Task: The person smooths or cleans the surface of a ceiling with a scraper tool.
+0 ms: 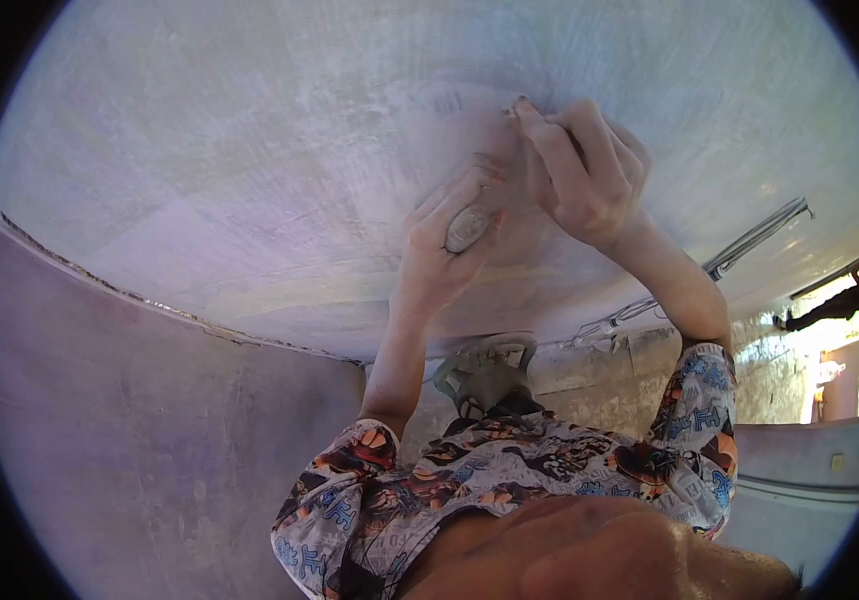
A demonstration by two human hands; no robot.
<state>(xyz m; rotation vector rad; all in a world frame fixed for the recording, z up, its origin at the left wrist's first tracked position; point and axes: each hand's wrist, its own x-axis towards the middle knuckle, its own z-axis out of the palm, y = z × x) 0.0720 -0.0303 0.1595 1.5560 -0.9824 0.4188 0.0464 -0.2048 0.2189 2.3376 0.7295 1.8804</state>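
My left hand is wrapped round a tool with a rounded, plaster-smeared handle end; the rest of the tool is hidden or blends into the pale surface. Up and to the right, my right hand is closed, with thumb and fingers bent together. Its fingertips touch or nearly touch the plastered surface, where a small dark bit shows that I cannot make out. Both hands look dusted with plaster, and streaks and trowel marks run across the surface around them.
A bundle of grey wires sticks out from the surface near my right forearm. A purplish wall meets the plaster along a rough edge at the left. A green object lies beyond my shirt. Far right, another person appears by a bright opening.
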